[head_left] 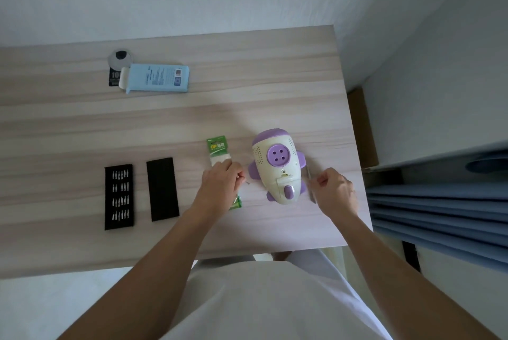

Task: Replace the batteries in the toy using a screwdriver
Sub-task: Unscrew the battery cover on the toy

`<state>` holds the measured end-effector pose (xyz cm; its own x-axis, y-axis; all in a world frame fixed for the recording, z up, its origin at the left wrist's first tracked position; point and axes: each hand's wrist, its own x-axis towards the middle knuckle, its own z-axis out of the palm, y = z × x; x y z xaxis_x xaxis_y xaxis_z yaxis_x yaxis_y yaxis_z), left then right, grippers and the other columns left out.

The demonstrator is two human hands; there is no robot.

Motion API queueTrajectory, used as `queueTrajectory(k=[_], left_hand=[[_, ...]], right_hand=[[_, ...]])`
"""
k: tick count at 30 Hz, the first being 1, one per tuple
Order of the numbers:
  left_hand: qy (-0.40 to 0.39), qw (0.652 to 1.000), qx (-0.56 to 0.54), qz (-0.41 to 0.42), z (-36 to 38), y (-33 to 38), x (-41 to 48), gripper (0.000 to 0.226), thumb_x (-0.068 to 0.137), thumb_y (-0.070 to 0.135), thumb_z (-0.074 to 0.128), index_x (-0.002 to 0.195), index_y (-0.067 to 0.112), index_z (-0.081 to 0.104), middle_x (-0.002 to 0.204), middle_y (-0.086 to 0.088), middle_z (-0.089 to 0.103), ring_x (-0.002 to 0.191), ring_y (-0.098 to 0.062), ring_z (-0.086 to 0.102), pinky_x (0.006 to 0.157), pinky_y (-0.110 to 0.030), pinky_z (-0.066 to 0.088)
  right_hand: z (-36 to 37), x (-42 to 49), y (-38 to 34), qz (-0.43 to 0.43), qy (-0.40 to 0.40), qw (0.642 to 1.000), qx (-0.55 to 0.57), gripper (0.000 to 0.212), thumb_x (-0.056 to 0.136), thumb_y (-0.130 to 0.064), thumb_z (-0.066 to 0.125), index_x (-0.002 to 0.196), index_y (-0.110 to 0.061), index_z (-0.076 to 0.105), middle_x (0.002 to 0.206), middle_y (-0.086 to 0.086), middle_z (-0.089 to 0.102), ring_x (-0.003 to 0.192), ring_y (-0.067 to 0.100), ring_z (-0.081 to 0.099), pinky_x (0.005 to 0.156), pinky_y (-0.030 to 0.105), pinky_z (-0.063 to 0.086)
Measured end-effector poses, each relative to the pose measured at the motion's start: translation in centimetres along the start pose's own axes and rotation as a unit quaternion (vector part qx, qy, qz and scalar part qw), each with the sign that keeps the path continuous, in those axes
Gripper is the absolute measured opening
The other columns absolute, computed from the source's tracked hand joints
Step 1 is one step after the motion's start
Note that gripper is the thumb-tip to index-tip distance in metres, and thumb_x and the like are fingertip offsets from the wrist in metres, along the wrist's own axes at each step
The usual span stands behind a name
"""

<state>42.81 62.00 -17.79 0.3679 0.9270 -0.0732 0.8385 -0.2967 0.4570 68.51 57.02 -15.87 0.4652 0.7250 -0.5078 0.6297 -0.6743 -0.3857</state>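
White-and-purple plastic rocket toy (pixel 277 166) is lying on pale wooden table (pixel 247 97), btwn both hands. R hand (pixel 336 192) is pinching slim grey metal screwdriver (pixel 309 176). L hand (pixel 220 184) is curling over green battery pack (pixel 217 146); grip: cannot tell.

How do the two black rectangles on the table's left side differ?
The left black tray holds rows of small silver bits; the right black panel is bare. The tray lies square to the table edge; the panel sits slightly skewed. Both are black, flat on the table, untouched.
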Motion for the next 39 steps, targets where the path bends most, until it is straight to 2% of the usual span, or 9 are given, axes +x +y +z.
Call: queueTrajectory(k=[5,10,14,16,18,22,28,33,39], left_hand=[[-0.007,1.000,-0.015,0.004,-2.9,0.9,-0.3,0.006,0.091,0.009,0.066,0.087,0.011,0.061,0.088,-0.004,0.061,0.079,-0.030,0.057,0.068,-0.037,0.038],[0.040,0.997,-0.028,0.064,-5.5,2.9,-0.7,0.011,0.089,0.013,0.065,0.084,0.017,0.056,0.082,0.003,0.056,0.072,-0.021,0.052,0.066,-0.033,0.035],[0.049,0.991,-0.060,0.109,-6.5,5.0,-0.7,0.012,0.092,0.027,0.047,0.089,0.017,0.054,0.088,0.002,0.054,0.078,-0.020,0.050,0.065,-0.043,0.047],[0.049,0.990,-0.067,0.115,-6.4,5.9,-0.7,0.019,0.088,0.029,0.052,0.102,0.017,0.054,0.101,0.000,0.052,0.090,-0.023,0.053,0.073,-0.043,0.050],[0.032,0.989,-0.072,0.128,-6.2,6.4,-0.8,0.046,0.082,0.036,0.060,0.123,0.017,0.050,0.123,-0.003,0.049,0.109,-0.025,0.053,0.087,-0.042,0.051],[-0.004,0.987,-0.049,0.156,-4.9,6.9,-0.6,0.087,0.078,0.053,0.065,0.148,0.010,0.037,0.156,-0.009,0.030,0.143,-0.027,0.034,0.113,-0.038,0.038],[0.000,0.988,-0.097,0.121,-3.4,7.6,0.3,0.098,0.074,0.059,0.063,0.150,0.004,0.032,0.162,-0.014,0.021,0.153,-0.029,0.012,0.119,-0.040,0.029],[-0.020,0.985,-0.133,0.108,-3.5,7.4,1.7,0.103,0.070,0.049,0.078,0.151,0.005,0.032,0.164,-0.011,0.017,0.153,-0.030,0.007,0.121,-0.037,0.020],[-0.028,0.986,-0.110,0.126,-4.4,7.1,3.1,0.103,0.063,0.043,0.086,0.149,0.014,0.037,0.163,-0.010,0.018,0.152,-0.027,0.008,0.121,-0.033,0.017]], right_hand=[[-3.2,-1.9,-0.5,-0.109,0.048,0.993,0.024,0.009,0.091,-0.023,0.063,0.095,-0.016,0.060,0.086,-0.002,0.066,0.077,0.021,0.061,0.069,0.032,0.050],[-5.4,-5.0,-2.4,-0.286,0.069,0.954,0.058,0.006,0.090,-0.013,0.067,0.091,-0.017,0.063,0.076,-0.012,0.059,0.065,0.004,0.058,0.057,0.018,0.048],[-4.8,-6.0,-3.3,-0.367,0.068,0.927,0.043,0.008,0.091,-0.019,0.067,0.099,-0.018,0.065,0.089,-0.008,0.062,0.068,0.005,0.060,0.056,0.030,0.056],[-4.3,-6.1,-3.6,-0.376,0.065,0.923,0.043,0.009,0.092,-0.025,0.062,0.100,-0.021,0.064,0.092,-0.009,0.060,0.069,0.002,0.058,0.056,0.034,0.055],[-4.0,-6.1,-3.7,-0.377,0.067,0.923,0.038,0.010,0.093,-0.027,0.059,0.101,-0.024,0.065,0.093,-0.009,0.060,0.068,0.002,0.057,0.056,0.036,0.055],[-3.7,-6.1,-4.2,-0.354,0.066,0.932,0.032,0.014,0.093,-0.024,0.061,0.102,-0.033,0.065,0.093,-0.015,0.057,0.068,0.002,0.054,0.057,0.035,0.053],[-3.8,-5.7,-4.7,-0.346,0.075,0.935,0.034,0.017,0.091,-0.018,0.066,0.099,-0.031,0.073,0.091,-0.010,0.059,0.067,0.009,0.057,0.053,0.035,0.051],[-4.1,-4.8,-5.2,-0.359,0.083,0.929,0.027,0.016,0.090,-0.018,0.068,0.097,-0.029,0.077,0.090,-0.009,0.063,0.068,0.012,0.058,0.052,0.029,0.047],[-4.4,-3.8,-5.7,-0.377,0.107,0.920,0.028,0.014,0.085,-0.017,0.070,0.091,-0.027,0.078,0.088,-0.009,0.067,0.064,0.012,0.060,0.052,0.034,0.051]])
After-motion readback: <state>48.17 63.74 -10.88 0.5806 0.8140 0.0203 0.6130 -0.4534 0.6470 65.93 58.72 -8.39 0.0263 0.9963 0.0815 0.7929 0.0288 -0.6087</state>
